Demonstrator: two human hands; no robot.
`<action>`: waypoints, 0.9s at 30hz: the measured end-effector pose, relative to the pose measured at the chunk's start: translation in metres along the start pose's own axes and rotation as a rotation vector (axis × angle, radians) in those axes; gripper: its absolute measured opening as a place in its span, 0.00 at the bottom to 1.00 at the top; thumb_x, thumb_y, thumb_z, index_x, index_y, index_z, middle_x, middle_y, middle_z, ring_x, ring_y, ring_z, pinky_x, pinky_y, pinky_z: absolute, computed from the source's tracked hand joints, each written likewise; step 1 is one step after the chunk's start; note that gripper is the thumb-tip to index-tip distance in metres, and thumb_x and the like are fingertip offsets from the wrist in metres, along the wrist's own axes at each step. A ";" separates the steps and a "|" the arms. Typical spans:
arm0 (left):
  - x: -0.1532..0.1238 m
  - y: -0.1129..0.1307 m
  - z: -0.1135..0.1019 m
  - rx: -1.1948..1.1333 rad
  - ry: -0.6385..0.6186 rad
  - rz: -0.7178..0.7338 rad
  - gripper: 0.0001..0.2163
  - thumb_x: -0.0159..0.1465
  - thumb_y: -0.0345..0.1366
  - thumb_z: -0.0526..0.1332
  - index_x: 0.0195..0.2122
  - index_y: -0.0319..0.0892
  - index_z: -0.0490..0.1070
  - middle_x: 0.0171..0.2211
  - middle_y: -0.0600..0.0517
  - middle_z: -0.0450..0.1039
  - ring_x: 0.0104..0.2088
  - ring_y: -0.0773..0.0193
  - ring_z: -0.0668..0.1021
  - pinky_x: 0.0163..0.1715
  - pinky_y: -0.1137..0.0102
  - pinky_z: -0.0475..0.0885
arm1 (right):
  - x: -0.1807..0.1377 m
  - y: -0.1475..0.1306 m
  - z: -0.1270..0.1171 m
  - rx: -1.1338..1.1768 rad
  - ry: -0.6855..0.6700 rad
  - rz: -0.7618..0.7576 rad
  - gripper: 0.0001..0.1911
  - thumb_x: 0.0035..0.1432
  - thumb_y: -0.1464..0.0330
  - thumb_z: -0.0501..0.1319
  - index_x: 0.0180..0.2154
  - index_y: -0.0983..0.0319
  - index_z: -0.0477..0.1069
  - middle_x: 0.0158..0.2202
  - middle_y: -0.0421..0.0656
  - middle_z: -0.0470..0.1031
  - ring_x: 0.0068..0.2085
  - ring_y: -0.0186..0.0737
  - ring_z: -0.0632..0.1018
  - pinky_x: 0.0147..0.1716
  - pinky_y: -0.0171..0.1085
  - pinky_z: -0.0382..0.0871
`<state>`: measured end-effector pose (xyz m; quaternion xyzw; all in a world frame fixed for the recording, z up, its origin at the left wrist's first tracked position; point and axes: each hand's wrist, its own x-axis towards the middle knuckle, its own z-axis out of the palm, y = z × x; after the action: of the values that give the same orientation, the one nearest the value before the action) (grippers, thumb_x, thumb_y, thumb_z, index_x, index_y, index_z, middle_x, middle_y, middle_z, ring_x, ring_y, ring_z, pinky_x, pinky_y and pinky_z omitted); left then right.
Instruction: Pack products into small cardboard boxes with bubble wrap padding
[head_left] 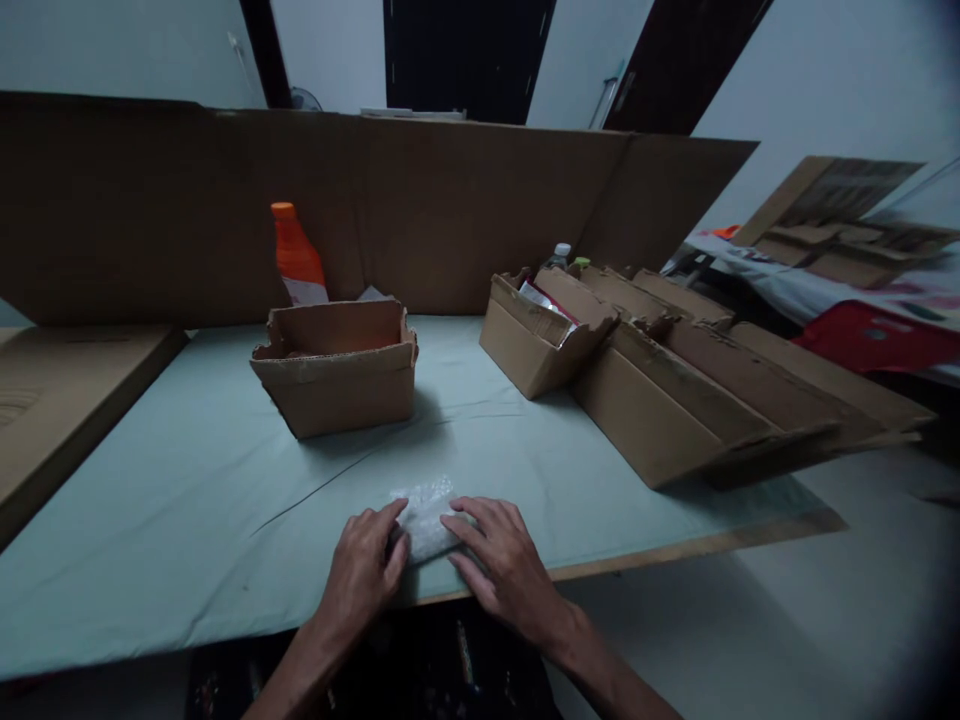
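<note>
A small piece of clear bubble wrap (426, 522) lies near the front edge of the table, between my two hands. Whether anything is wrapped inside it, I cannot make out. At its left side, my left hand (366, 555) grips it with the thumb and forefinger on the edge. My right hand (499, 555) holds the opposite side, fingers bent over the top and the thumb low at the near edge. Beyond the hands stands an open cardboard box (341, 390), and its inside is mostly hidden by the front wall.
An orange bottle (298, 255) stands behind that box. Several cardboard boxes (660, 410) line the right side, one holding a shiny packet (546, 300). A flat carton (82, 390) lies at left. A tall cardboard panel (450, 210) closes off the back of the table (217, 510).
</note>
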<state>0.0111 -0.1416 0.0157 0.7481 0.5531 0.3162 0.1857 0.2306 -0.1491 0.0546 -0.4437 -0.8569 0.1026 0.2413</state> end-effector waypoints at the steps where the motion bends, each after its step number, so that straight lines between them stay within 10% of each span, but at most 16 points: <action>1: 0.004 -0.002 0.001 0.016 0.027 -0.004 0.15 0.65 0.35 0.55 0.52 0.42 0.72 0.34 0.48 0.77 0.35 0.56 0.77 0.40 0.59 0.73 | 0.002 0.000 0.002 -0.029 -0.020 -0.016 0.20 0.58 0.75 0.63 0.53 0.59 0.70 0.55 0.50 0.73 0.55 0.51 0.72 0.54 0.52 0.63; 14: -0.005 0.003 -0.001 -0.807 0.097 -0.466 0.34 0.61 0.44 0.61 0.65 0.39 0.52 0.48 0.42 0.74 0.45 0.59 0.79 0.47 0.63 0.75 | 0.026 0.008 0.023 0.384 -0.003 0.200 0.09 0.62 0.72 0.60 0.42 0.59 0.78 0.40 0.43 0.82 0.44 0.43 0.79 0.48 0.43 0.70; 21: 0.009 0.019 0.002 -0.751 0.047 -0.323 0.30 0.61 0.37 0.59 0.64 0.38 0.56 0.40 0.48 0.73 0.38 0.63 0.78 0.41 0.68 0.75 | 0.027 0.022 0.009 0.544 -0.122 0.220 0.38 0.53 0.65 0.67 0.64 0.60 0.62 0.64 0.53 0.67 0.63 0.52 0.69 0.61 0.51 0.64; 27: 0.024 0.015 -0.019 -0.371 0.056 0.042 0.22 0.63 0.34 0.59 0.60 0.43 0.64 0.44 0.46 0.77 0.43 0.60 0.80 0.44 0.65 0.77 | 0.042 0.020 -0.003 0.629 -0.199 0.265 0.09 0.55 0.68 0.60 0.39 0.60 0.76 0.35 0.42 0.79 0.38 0.43 0.79 0.40 0.38 0.72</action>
<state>0.0131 -0.1248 0.0452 0.7034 0.4746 0.4372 0.2981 0.2262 -0.1037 0.0631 -0.4426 -0.7377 0.4346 0.2664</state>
